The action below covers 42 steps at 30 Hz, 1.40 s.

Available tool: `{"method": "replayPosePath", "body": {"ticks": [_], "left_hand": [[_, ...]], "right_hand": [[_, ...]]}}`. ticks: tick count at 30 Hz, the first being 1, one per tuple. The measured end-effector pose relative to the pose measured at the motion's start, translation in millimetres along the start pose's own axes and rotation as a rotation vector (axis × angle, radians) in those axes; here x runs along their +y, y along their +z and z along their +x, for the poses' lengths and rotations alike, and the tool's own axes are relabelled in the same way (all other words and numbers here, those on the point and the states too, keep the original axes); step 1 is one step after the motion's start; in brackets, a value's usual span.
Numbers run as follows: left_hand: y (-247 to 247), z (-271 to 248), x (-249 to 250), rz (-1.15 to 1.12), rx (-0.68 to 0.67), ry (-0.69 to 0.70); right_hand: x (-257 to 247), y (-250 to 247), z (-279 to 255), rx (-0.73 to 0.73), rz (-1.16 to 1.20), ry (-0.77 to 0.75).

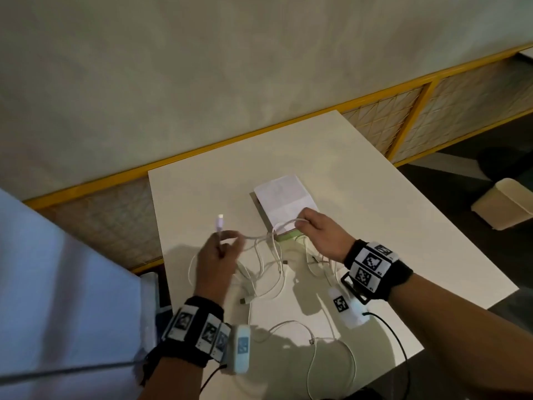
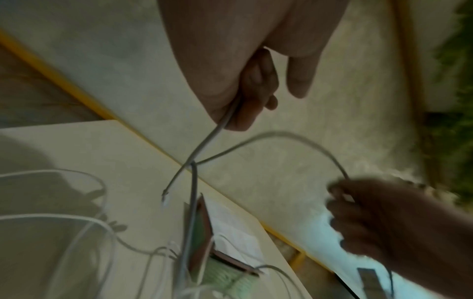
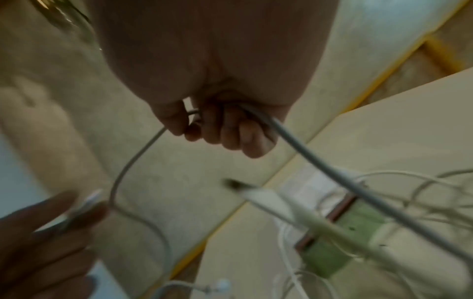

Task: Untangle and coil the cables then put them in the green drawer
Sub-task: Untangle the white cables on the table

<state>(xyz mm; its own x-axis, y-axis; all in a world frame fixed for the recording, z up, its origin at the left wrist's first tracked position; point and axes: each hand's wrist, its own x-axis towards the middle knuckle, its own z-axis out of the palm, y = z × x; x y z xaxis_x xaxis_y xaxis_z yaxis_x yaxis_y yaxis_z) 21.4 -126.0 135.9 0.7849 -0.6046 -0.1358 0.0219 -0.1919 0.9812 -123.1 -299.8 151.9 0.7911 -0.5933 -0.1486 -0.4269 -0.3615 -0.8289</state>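
Observation:
A tangle of white cables lies on the white table, with loops trailing toward its near edge. My left hand pinches one cable near its end, and the pale plug sticks up above the fingers. My right hand grips the same cable further along, holding it taut over the tangle. The left wrist view shows the cable running out of my curled fingers. In the right wrist view the cable passes through my closed fist. The green drawer peeks out just under my right hand, beneath a white paper.
A yellow-framed lattice panel runs behind the table along the wall. A cream box sits on the dark floor at the right. A pale blue sheet fills the left side. Loose cable loops reach the table's near edge.

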Motion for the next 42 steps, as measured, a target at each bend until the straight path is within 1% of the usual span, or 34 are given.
{"method": "replayPosePath", "body": {"ticks": [2,3,5,6,8,10,12,14,15,17,19,20,21,22,23,25,26,28,30,32,35,37,40,42], "left_hand": [[18,-6,4,0.066,-0.178,0.026],[25,-7,9,0.118,-0.24,0.058],[33,-5,19,0.247,-0.283,0.126],[33,-2,19,0.29,-0.256,0.127],[24,5,17,0.257,-0.124,0.085],[9,13,14,0.107,-0.002,0.025],[-8,19,16,-0.137,0.057,-0.035],[-23,24,19,-0.326,0.053,-0.082],[-28,25,19,-0.348,0.034,-0.097],[-33,24,13,-0.293,0.0,-0.115],[-34,23,1,-0.248,-0.018,-0.159],[-34,22,-6,-0.243,-0.023,-0.189],[-34,22,-13,-0.25,-0.023,-0.219],[-35,22,-19,-0.26,-0.018,-0.248],[-36,23,-23,-0.264,-0.011,-0.277],[-38,25,-31,-0.225,-0.002,-0.309],[-40,25,-34,-0.176,0.006,-0.309],[-44,25,-38,-0.013,0.017,-0.269],[-46,23,-42,0.165,0.011,-0.194],[-45,20,-46,0.229,0.023,-0.185],[-42,17,-52,0.174,0.0,-0.25],[-41,15,-54,0.118,-0.03,-0.28],[-43,10,-52,0.069,-0.076,-0.261],[-47,8,-49,-0.03,-0.093,-0.259]], "right_hand": [[-21,5,-4,-0.076,0.06,-0.068],[-29,6,-5,-0.111,0.099,-0.09],[-38,4,-6,-0.151,0.196,-0.105],[-38,1,-6,-0.147,0.224,-0.095],[-28,-7,-3,-0.13,0.206,-0.041],[-8,-13,-2,-0.12,0.094,0.016],[16,-15,-4,-0.112,0.028,0.08],[35,-17,-8,-0.072,0.042,0.138],[43,-18,-8,-0.03,0.061,0.163],[48,-24,-8,0.079,0.147,0.224],[45,-31,-6,0.195,0.357,0.283],[42,-35,-5,0.244,0.43,0.293],[38,-40,-3,0.29,0.438,0.283],[37,-46,-1,0.333,0.371,0.255],[37,-53,0,0.371,0.255,0.205],[36,-67,0,0.426,-0.101,0.08],[37,-74,-1,0.447,-0.255,0.033],[42,-84,-4,0.46,-0.404,0.017],[49,-88,-8,0.433,-0.449,0.043],[60,-85,-11,0.353,-0.429,0.032],[75,-74,-13,0.214,-0.394,0.04],[87,-66,-13,0.151,-0.397,0.049],[107,-59,-16,0.08,-0.468,0.092],[119,-63,-24,0.043,-0.548,0.121]]}}
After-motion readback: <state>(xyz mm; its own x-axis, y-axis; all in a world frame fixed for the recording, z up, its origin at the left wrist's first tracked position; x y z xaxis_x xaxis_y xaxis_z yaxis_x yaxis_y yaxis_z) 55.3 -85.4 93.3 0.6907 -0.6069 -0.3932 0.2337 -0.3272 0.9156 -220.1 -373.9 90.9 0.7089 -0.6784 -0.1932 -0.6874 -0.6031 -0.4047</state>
